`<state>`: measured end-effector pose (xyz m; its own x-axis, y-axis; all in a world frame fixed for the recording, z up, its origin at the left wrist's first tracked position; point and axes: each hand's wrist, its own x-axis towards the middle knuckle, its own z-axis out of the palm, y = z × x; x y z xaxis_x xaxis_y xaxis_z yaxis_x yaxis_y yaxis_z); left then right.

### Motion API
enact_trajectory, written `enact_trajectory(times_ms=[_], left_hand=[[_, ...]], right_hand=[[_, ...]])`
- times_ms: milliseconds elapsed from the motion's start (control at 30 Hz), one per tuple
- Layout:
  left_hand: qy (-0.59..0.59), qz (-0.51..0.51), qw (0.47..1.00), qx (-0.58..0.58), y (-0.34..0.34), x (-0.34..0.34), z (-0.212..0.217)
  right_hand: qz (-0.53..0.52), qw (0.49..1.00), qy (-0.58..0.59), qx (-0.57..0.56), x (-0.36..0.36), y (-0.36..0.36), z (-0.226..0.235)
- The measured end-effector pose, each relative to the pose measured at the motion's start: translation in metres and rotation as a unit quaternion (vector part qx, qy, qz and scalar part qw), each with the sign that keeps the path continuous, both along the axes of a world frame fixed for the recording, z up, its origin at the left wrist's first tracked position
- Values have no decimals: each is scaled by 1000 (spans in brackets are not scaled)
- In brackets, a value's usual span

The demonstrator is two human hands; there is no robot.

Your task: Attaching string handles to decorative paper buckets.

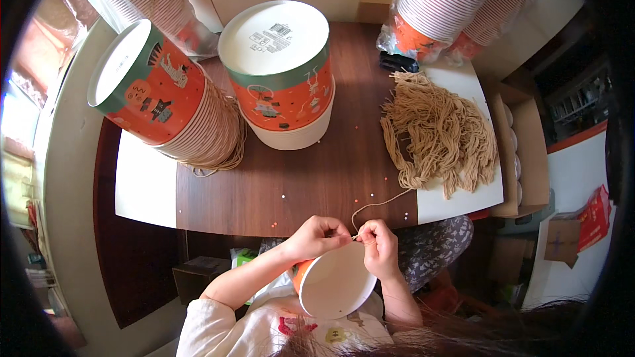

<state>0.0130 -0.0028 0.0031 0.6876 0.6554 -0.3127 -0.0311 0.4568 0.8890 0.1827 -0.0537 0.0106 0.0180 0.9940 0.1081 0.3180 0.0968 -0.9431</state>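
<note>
A paper bucket with a white inside and an orange outer wall rests tilted in my lap, its mouth toward me. At its upper rim my left hand is closed, fingertips pinched on a thin tan cord. My right hand pinches the same cord right beside it, the two sets of fingertips almost touching. From there the loose length curves up over the table edge toward a heap of tan cords at the right. Exactly how the cord meets the rim is hidden by my fingers.
Upside-down orange-and-green buckets stand on the brown table: a tall leaning stack with cords around it, and a shorter stack. Plastic-wrapped bucket stacks stand at the back. A cardboard box sits beyond the right edge.
</note>
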Motion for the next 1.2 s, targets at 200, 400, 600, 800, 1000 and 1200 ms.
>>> enact_trajectory(times_ms=[200, 400, 600, 800, 1000, 1200], left_hand=[[-11, -2, 1000, 3, -1, 0, 0], [-1, -8, 1000, -21, 0, -5, 1], [34, 43, 983, 175, 9, -1, 24], [71, 58, 933, 347, 15, 3, 32], [44, -16, 965, 258, 25, 1, 26], [6, -95, 985, 143, 32, 0, 23]], right_hand=[[-64, 997, 30, 16, -10, -4, -7], [30, 999, 6, -40, 1, 8, 15], [29, 999, 25, -33, 0, 14, 38], [42, 999, -26, -21, 2, 16, 45], [51, 998, -36, -14, 5, 17, 49], [42, 997, 56, -33, 6, 15, 40]])
